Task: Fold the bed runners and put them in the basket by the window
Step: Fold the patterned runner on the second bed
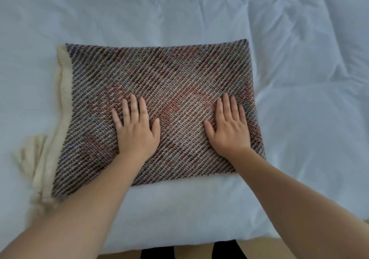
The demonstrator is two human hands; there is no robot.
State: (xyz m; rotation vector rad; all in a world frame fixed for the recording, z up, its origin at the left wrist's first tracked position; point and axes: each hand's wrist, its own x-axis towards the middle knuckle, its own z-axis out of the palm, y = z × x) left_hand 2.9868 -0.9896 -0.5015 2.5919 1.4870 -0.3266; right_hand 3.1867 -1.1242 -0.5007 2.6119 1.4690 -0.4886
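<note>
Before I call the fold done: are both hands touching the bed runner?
Touching. The head view shows the left hand and right hand lying flat on the folded bed runner.

A folded woven bed runner (159,90) lies flat on the white-sheeted bed (299,48).

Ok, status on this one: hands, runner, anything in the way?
Left hand and right hand flat, pressing the folded runner. Runner on the white bedding, cream fringe out left. Basket not in view.

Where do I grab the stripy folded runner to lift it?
Probably at the two short ends of the bed runner, sliding under from each side: it lies flat and wide, and the loose cream fringe on its left would otherwise dangle.
</note>
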